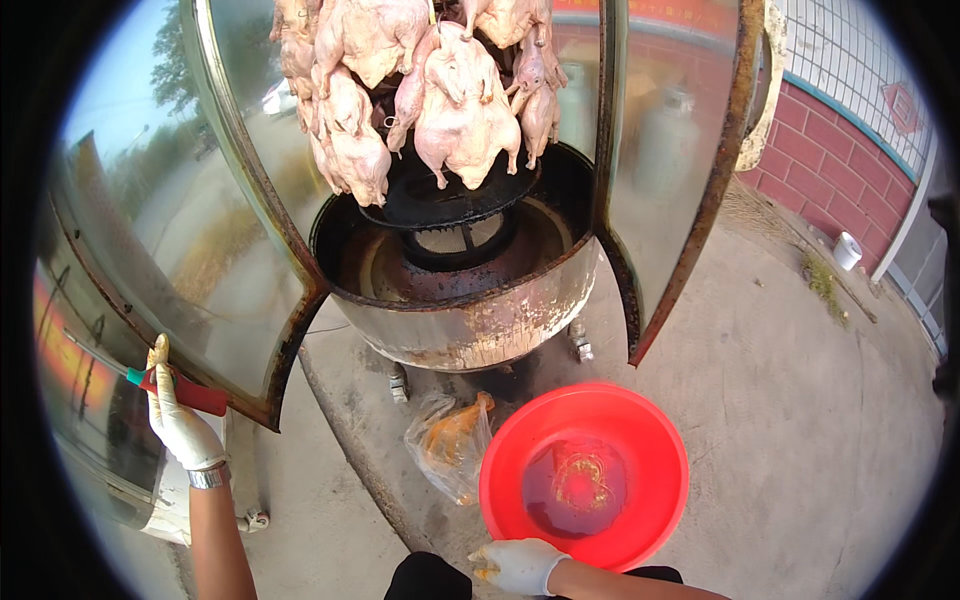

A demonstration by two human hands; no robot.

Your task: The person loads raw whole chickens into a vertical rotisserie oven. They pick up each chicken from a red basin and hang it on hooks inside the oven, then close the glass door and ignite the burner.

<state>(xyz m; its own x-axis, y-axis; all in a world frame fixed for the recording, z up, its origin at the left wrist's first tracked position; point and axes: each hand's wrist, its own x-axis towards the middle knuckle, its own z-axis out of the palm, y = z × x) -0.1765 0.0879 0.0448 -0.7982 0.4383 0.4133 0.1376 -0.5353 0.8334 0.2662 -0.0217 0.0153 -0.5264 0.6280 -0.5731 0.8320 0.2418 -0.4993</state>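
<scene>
My left hand, in a white stained glove, holds a lighter-like tool with a red and green handle and a thin metal rod. Its fingers reach up along the rusty-framed left door of a round roasting oven. Plucked whole birds hang inside, above a black round plate. Near the bottom, my gloved right hand is at the near rim of a red plastic basin holding dark liquid. Whether its curled fingers grip anything is hidden.
A clear plastic bag with orange-brown contents lies left of the basin. The right door stands swung open, its lower corner pointed. Caster wheels carry the oven. A white container lies by the red brick wall.
</scene>
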